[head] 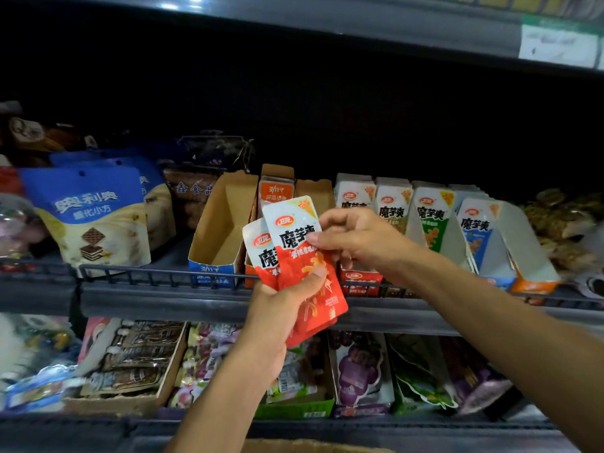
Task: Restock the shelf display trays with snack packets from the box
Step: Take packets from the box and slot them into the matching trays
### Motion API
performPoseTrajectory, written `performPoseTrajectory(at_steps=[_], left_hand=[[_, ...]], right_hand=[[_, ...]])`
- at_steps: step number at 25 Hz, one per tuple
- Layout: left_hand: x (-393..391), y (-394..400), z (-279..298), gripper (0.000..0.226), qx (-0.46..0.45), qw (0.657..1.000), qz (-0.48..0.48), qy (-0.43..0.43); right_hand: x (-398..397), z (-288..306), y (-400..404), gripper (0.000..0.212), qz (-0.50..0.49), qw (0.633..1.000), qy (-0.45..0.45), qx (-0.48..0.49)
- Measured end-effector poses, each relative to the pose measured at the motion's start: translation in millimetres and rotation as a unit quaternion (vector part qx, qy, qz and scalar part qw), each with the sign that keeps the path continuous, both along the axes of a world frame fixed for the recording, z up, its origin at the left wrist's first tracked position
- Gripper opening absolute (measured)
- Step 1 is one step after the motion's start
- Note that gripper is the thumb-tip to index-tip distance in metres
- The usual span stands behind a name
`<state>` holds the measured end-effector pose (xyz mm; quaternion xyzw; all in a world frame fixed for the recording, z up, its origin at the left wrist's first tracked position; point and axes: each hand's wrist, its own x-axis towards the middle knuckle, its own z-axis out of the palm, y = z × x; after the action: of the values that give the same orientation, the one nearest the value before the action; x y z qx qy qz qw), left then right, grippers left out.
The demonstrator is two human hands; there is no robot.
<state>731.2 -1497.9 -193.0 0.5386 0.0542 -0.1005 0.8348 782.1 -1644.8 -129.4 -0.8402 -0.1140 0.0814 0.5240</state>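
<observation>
- The red snack packets (304, 266) sit fanned in the left hand (281, 308), thumb clamped across them; the right hand (356, 240) pinches the front one's edge.
- Pulling it could drag its neighbour loose.
- The red-fronted tray (359, 279) behind the right hand looks full; forcing could crumple packets.

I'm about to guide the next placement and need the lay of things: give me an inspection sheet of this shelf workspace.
Surface: dark shelf with a wire front rail.
Job's things: red-and-white snack packets, a small stack held in front of the shelf; empty blue cardboard tray; red tray behind the hands; green-packet tray and blue-packet tray stocked.
Clutter: blue wafer bags at left.
Grippers: left hand grips the stack; right hand pinches the front packet.
Cables: nothing seen.
Surroundings: lower shelf of mixed snacks; price label above.
</observation>
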Motion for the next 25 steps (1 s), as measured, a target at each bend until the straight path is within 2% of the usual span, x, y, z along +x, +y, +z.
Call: performPoseTrajectory(at_steps=[2,5,8,10,12,14,18,21,25], left_hand=[[-2.4,-0.3,0.0,0.055,0.006,1.000,-0.015,0.002],[-3.5,4.8,0.7,0.042,-0.016,0.999,-0.029,0.006],[-2.4,9.7,1.2,0.033,-0.017,0.999,-0.031,0.003],[-2.0,10.8,2.0,0.031,-0.020,1.000,-0.019,0.007],[-2.1,10.8,3.5,0.029,-0.012,1.000,0.002,0.008],[-1.3,10.0,3.2,0.023,0.007,1.000,0.026,0.007],[0.0,8.8,2.0,0.016,0.032,0.999,0.043,0.007],[2.8,9.7,-0.2,0.014,0.037,0.998,0.049,0.027],[6.8,11.0,-3.0,0.028,0.033,0.998,0.043,0.042]], right_hand=[[-5.6,2.0,3.7,0.011,-0.026,0.999,0.009,0.029],[2.2,12.4,-11.1,0.007,-0.132,0.987,-0.046,0.083],[19.1,17.1,-41.0,0.015,-0.273,0.939,-0.163,0.131],[26.5,12.9,-56.3,0.010,-0.325,0.915,-0.205,0.121],[33.1,4.2,-63.6,0.003,-0.342,0.914,-0.201,0.090],[41.5,-6.2,-65.4,0.015,-0.333,0.921,-0.184,0.088],[58.8,-16.7,-55.0,0.017,-0.304,0.940,-0.152,0.043],[65.0,-17.0,-44.8,0.012,-0.319,0.937,-0.139,0.028],[62.8,-21.2,-40.3,0.039,-0.316,0.933,-0.158,0.061]])
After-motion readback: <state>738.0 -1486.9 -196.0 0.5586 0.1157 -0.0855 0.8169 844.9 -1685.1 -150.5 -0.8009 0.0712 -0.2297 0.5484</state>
